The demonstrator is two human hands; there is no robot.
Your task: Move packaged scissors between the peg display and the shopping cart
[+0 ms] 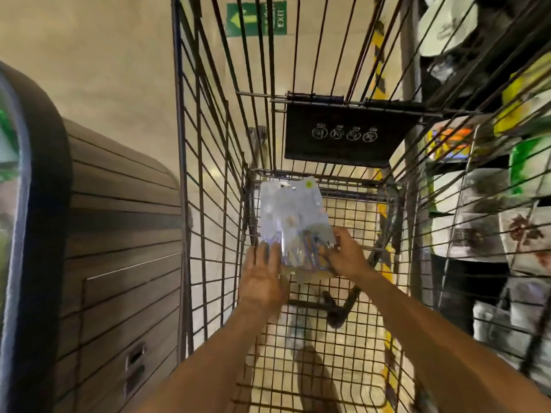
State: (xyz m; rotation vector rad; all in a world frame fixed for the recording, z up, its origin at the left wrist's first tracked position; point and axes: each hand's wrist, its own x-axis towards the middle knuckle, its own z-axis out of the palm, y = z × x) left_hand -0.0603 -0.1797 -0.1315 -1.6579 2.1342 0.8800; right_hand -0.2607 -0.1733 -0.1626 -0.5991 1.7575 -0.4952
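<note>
Package of scissors (293, 222) is gripped at its lower end by left hand (262, 277) and right hand (347, 257), inside shopping cart (351, 222); laying it flat toward 12 o'clock is advised.

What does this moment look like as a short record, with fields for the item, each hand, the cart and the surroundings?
item: packaged scissors, clear pack, inside the cart
left hand: on the pack's lower left edge, fingers spread
right hand: grip on the pack's lower right corner
cart: wire mesh, black flap with icons folded at the far end
surroundings: shelves of goods at right, green exit sign on the floor
</note>
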